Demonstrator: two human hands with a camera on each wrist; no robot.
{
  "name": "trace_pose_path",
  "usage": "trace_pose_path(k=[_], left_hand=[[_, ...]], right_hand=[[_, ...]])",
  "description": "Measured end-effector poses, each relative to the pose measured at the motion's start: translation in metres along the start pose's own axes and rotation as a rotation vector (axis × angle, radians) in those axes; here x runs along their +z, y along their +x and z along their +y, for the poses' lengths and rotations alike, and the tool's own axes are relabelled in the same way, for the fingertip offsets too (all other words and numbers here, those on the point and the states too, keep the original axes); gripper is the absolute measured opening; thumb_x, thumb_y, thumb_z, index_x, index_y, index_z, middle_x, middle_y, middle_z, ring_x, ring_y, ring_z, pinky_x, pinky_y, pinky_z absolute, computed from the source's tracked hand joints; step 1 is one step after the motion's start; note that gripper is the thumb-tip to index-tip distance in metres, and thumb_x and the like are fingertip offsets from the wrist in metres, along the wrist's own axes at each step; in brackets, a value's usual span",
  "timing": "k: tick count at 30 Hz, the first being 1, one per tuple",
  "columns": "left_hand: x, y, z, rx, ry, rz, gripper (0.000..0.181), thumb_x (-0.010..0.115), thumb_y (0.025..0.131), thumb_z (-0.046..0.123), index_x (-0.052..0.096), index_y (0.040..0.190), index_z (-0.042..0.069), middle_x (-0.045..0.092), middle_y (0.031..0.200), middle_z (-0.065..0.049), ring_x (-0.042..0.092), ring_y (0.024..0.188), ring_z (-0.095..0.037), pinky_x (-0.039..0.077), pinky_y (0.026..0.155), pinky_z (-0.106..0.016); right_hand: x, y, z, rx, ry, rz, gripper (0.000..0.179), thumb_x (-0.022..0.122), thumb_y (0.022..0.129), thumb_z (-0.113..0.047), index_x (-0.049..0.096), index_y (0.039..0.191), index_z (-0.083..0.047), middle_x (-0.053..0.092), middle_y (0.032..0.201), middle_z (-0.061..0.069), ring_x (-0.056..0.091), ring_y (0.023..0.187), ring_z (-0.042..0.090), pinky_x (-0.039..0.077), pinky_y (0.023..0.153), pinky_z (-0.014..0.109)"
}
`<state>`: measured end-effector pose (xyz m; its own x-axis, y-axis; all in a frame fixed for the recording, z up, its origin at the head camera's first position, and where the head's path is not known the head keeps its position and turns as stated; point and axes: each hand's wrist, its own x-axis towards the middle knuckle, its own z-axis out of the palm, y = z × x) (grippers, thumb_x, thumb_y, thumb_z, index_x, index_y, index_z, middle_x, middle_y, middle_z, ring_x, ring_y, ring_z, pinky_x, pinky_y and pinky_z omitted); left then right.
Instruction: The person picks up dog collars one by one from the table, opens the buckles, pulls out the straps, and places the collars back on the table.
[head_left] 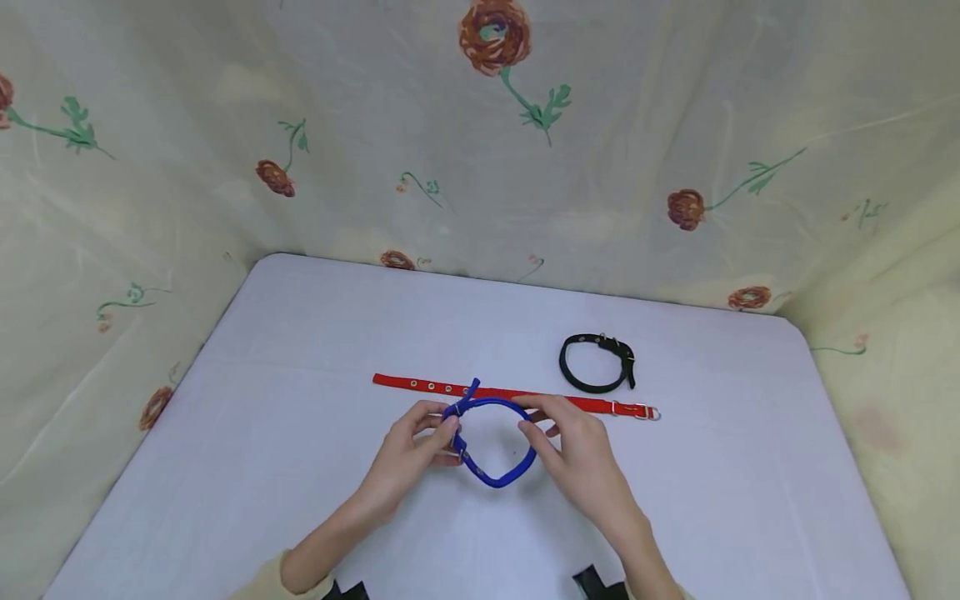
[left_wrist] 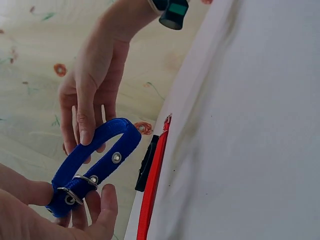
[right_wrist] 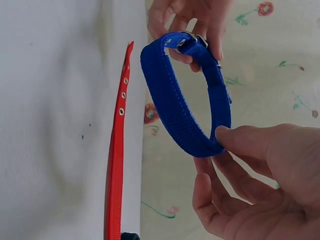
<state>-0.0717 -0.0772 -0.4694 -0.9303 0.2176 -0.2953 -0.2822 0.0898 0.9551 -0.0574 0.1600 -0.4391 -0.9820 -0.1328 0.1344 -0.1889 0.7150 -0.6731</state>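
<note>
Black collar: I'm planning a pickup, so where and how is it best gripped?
I'd pinch the black collar on its near side, from above, thumb outside and finger inside: it forms a closed loop around an open middle. Its buckle and loose end sit at the right, away from there.

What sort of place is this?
Probably a small screened-off work corner indoors, though the room beyond is hidden. Flowered sheeting surrounds the far side and both flanks of a white table, where a red strap and a black buckled strap lie.
</note>
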Motion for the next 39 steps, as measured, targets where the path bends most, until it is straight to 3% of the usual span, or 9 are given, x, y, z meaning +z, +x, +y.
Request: trace_pose_path(k=[11, 15, 19, 23, 32, 39], left_hand=[[0.006, -0.014, -0.004, 0.073, 0.132, 0.057, 0.035, 0.068, 0.107, 0.038, 0.066, 0.124, 0.007, 0.075, 0.119, -0.021, 0.078, 0.092, -0.018, 0.066, 0.088, -0.033], [0.008, -0.015, -0.004, 0.119, 0.213, 0.092, 0.031, 0.071, 0.105, 0.039, 0.071, 0.121, 0.012, 0.077, 0.115, -0.013, 0.075, 0.091, -0.016, 0.066, 0.087, -0.033], [0.010, -0.016, -0.004, 0.192, 0.293, 0.107, 0.022, 0.075, 0.102, 0.036, 0.074, 0.115, 0.018, 0.078, 0.110, -0.006, 0.073, 0.091, -0.015, 0.064, 0.083, -0.025], [0.011, -0.017, -0.006, 0.244, 0.350, 0.092, 0.021, 0.077, 0.101, 0.036, 0.074, 0.113, 0.019, 0.078, 0.110, -0.006, 0.073, 0.090, -0.012, 0.061, 0.083, -0.019], [0.010, -0.020, -0.009, 0.318, 0.325, 0.080, 0.020, 0.078, 0.101, 0.033, 0.074, 0.114, 0.020, 0.080, 0.112, -0.004, 0.073, 0.085, -0.004, 0.062, 0.081, -0.019], [0.008, -0.019, -0.010, 0.314, 0.340, 0.052, 0.021, 0.073, 0.104, 0.032, 0.073, 0.121, 0.019, 0.080, 0.116, -0.004, 0.075, 0.094, -0.013, 0.063, 0.084, -0.021]], right_hand=[[0.004, -0.008, -0.005, -0.015, 0.031, 0.002, 0.038, 0.083, 0.096, -0.017, 0.072, 0.132, -0.017, 0.078, 0.123, 0.001, 0.075, 0.110, 0.017, 0.065, 0.089, 0.042], [0.008, -0.009, -0.007, -0.028, 0.070, 0.001, 0.047, 0.081, 0.098, -0.024, 0.065, 0.141, -0.018, 0.076, 0.129, 0.000, 0.073, 0.116, 0.018, 0.064, 0.091, 0.043], [0.013, -0.009, -0.010, -0.055, 0.122, -0.037, 0.056, 0.074, 0.104, -0.033, 0.052, 0.154, -0.022, 0.075, 0.134, 0.000, 0.071, 0.123, 0.021, 0.060, 0.100, 0.049], [0.016, -0.011, -0.013, -0.072, 0.152, -0.095, 0.049, 0.068, 0.106, -0.040, 0.055, 0.152, -0.026, 0.077, 0.130, -0.002, 0.073, 0.122, 0.020, 0.057, 0.107, 0.051], [0.019, -0.010, -0.015, -0.154, 0.238, -0.163, 0.032, 0.065, 0.109, -0.036, 0.068, 0.136, -0.020, 0.075, 0.129, -0.010, 0.074, 0.118, 0.008, 0.061, 0.103, 0.031], [0.024, -0.010, -0.015, -0.107, 0.255, -0.182, 0.033, 0.071, 0.104, -0.032, 0.068, 0.136, -0.024, 0.077, 0.126, -0.008, 0.075, 0.112, 0.010, 0.062, 0.098, 0.028]])
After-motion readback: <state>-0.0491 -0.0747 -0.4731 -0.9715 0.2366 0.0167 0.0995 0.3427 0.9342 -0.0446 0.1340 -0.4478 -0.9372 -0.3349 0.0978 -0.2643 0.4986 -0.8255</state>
